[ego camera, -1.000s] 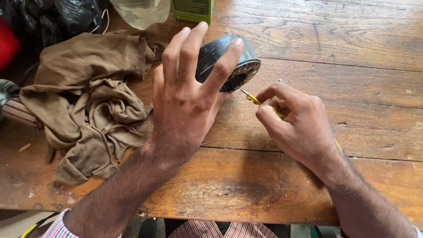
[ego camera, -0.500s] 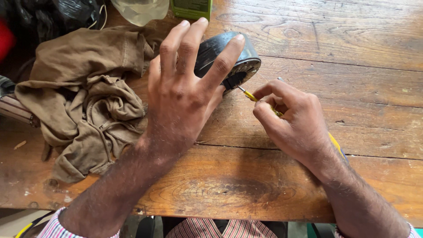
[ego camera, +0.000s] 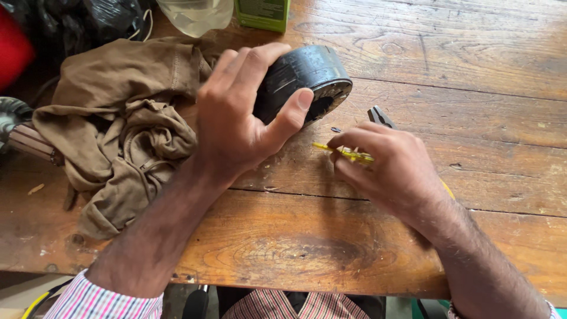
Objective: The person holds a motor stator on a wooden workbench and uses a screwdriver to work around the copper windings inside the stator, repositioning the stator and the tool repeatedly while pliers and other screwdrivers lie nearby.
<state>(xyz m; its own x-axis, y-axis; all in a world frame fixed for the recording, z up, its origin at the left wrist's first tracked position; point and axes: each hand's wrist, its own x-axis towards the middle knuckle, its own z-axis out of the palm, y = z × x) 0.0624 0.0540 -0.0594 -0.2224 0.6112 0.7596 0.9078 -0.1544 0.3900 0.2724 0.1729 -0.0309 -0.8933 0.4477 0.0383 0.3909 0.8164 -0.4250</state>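
Worn wooden tabletop [ego camera: 472, 71], two hands at work on a black cylindrical part.

Black cylindrical part [ego camera: 307, 77] lying on its side near the middle of the tabletop, open end turned rightward. Left hand [ego camera: 236, 118] draped over it, fingers spread across the top, thumb pressed at the rim. Right hand [ego camera: 384, 165] just beside, curled tight around a slim yellow-handled tool [ego camera: 345, 153], tip aimed toward the part's open end. Pliers [ego camera: 381, 116] peeking out behind the right knuckles. Crumpled brown cloth [ego camera: 118, 130] to the left, touching the left wrist. Green box [ego camera: 263, 13] and clear plastic bag [ego camera: 195, 15] along the far edge.
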